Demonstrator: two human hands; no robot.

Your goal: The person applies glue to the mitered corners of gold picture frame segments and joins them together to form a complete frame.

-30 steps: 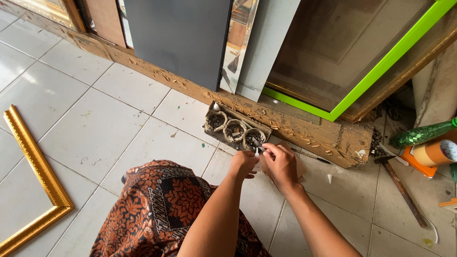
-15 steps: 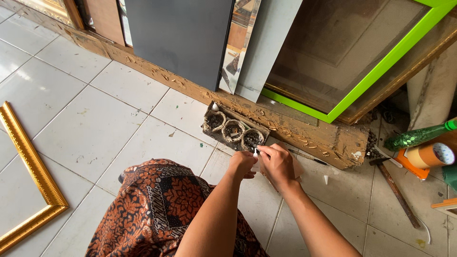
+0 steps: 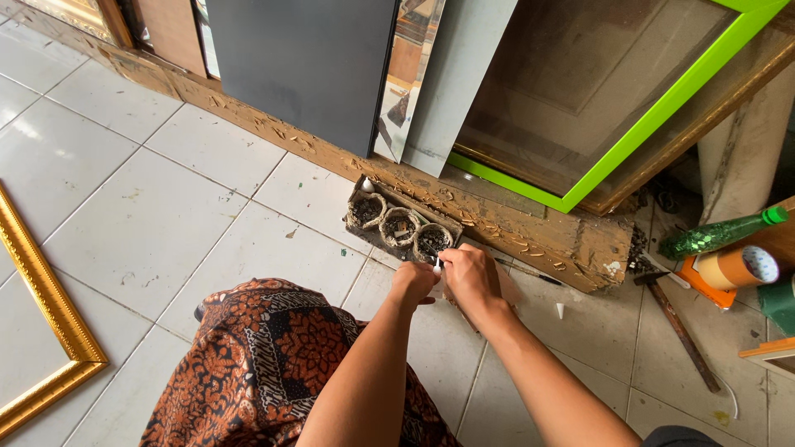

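Nearest the camera, a knee draped in brown patterned cloth (image 3: 273, 364) fills the lower middle, with both bare forearms reaching forward over the white tiled floor (image 3: 141, 215). The left hand (image 3: 412, 283) and right hand (image 3: 470, 277) meet just above the tiles, their fingertips pressed together on a small white piece (image 3: 436, 266) pinched between them. Just beyond the hands lies a shallow tray (image 3: 358, 196) with three round cups of dark bits. Behind it runs a chipped wooden beam (image 3: 530, 236); a grey panel (image 3: 306, 66) and a green-edged frame (image 3: 662, 108) lean above. A gold frame (image 3: 45, 302) lies at left, a hammer (image 3: 675, 327) at right.
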